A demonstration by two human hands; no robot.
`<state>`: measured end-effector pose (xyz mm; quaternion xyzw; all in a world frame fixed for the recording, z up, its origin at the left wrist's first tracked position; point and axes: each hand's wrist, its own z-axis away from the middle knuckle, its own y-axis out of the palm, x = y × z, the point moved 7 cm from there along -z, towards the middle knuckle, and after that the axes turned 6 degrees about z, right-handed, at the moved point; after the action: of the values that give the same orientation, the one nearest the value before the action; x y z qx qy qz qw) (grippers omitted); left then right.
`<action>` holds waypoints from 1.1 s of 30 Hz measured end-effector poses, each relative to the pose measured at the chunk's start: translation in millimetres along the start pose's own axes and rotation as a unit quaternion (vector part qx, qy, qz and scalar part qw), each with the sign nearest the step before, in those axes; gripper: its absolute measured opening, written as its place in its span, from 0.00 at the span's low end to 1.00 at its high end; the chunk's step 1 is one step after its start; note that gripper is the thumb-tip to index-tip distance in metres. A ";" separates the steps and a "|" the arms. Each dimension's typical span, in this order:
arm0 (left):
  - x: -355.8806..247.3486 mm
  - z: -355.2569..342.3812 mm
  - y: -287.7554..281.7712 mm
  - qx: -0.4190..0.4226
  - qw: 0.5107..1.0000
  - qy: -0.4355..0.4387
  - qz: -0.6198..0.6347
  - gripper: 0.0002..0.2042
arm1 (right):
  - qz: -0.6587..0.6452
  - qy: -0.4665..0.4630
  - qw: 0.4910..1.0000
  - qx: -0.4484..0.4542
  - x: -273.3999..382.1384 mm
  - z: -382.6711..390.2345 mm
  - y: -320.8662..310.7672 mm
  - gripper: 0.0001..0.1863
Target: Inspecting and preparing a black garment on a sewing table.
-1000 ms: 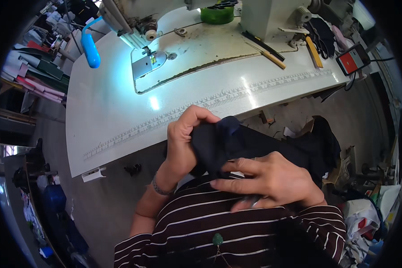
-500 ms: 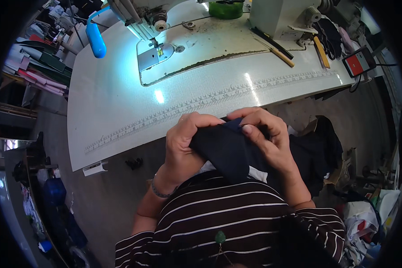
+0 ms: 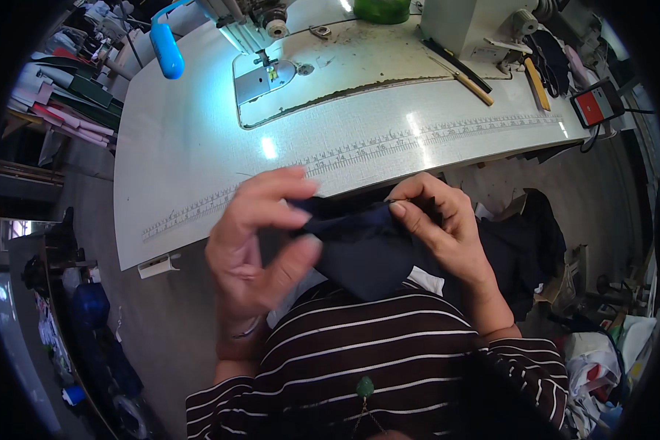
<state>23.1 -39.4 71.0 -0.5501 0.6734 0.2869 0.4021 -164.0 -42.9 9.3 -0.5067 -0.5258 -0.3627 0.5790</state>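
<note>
Your left hand (image 3: 253,246): opened, fingers loosely spread, blurred, by the left edge of the dark cloth (image 3: 367,260); half a second ago it gripped that cloth. Fingertip contact: cannot tell. Your right hand (image 3: 447,227): thumb and forefinger pinching the cloth's upper right edge, much as before. Cloth now gapes along its top, held up on your side of the table (image 3: 176,172), near its front edge.

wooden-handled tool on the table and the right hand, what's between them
Head view: between the tool and right hand lie a ruler scale and the front edge of the white tabletop.
</note>
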 end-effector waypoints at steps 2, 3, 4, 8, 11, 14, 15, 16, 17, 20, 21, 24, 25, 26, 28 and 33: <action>11.2 -2.5 20.9 0.054 0.997 -0.036 -0.032 0.23 | -0.003 -0.017 1.000 0.012 7.0 -1.6 6.5 0.04; 20.4 -1.2 32.3 0.053 0.992 -0.101 -0.048 0.25 | -0.004 -0.017 1.000 0.015 7.5 -2.0 9.0 0.04; 31.7 -0.3 40.6 0.106 0.977 -0.119 -0.143 0.26 | 0.005 -0.040 0.999 -0.001 8.9 -1.6 7.5 0.05; 53.4 11.8 41.9 0.188 0.965 -0.153 -0.095 0.24 | 0.031 -0.073 0.997 -0.017 11.8 0.8 3.2 0.10; 58.0 16.1 40.3 0.108 0.979 -0.170 -0.003 0.21 | -0.021 -0.065 0.997 -0.040 8.1 1.6 -0.5 0.12; 58.4 21.3 36.5 0.060 0.974 -0.215 0.043 0.17 | 0.147 -0.169 0.971 -0.087 8.8 1.2 -9.3 0.15; 59.3 22.2 35.8 0.047 0.972 -0.222 0.054 0.18 | 0.279 -0.266 0.916 -0.109 18.5 6.7 -7.0 0.16; 60.4 22.8 35.1 0.034 0.971 -0.229 0.065 0.19 | 0.320 -0.285 0.897 -0.112 20.7 9.7 -7.0 0.16; 61.5 23.1 34.2 0.022 0.969 -0.235 0.076 0.20 | 0.320 -0.286 0.896 -0.112 19.6 11.2 -5.2 0.16; 58.8 18.0 34.7 0.045 0.978 -0.201 0.027 0.20 | 0.332 -0.363 0.846 -0.205 25.0 24.7 -3.2 0.14; 56.9 16.6 35.5 0.057 0.981 -0.183 0.003 0.20 | 0.332 -0.363 0.846 -0.205 26.0 26.4 -3.8 0.14; 53.0 18.3 35.7 0.049 0.992 -0.110 -0.028 0.18 | 0.372 -0.319 0.857 -0.160 25.3 28.2 -2.2 0.14; 49.0 18.0 35.5 0.045 0.995 -0.074 -0.043 0.17 | 0.371 -0.319 0.857 -0.160 23.2 28.1 -1.9 0.14; 48.9 17.8 35.3 0.045 0.995 -0.074 -0.044 0.17 | 0.373 -0.363 0.836 -0.176 24.1 33.0 0.2 0.13; 42.4 15.0 34.5 0.045 0.995 -0.035 -0.078 0.13 | 0.390 -0.416 0.802 -0.182 21.0 41.0 2.8 0.14; 32.3 11.4 39.9 0.104 0.987 0.018 -0.123 0.12 | 0.222 -0.308 0.909 -0.171 32.0 23.0 -11.6 0.15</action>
<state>-15.4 -37.3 35.2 -0.5888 0.6337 0.1539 0.4775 -174.7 -19.6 41.4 -0.7881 -0.4821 -0.1353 0.3580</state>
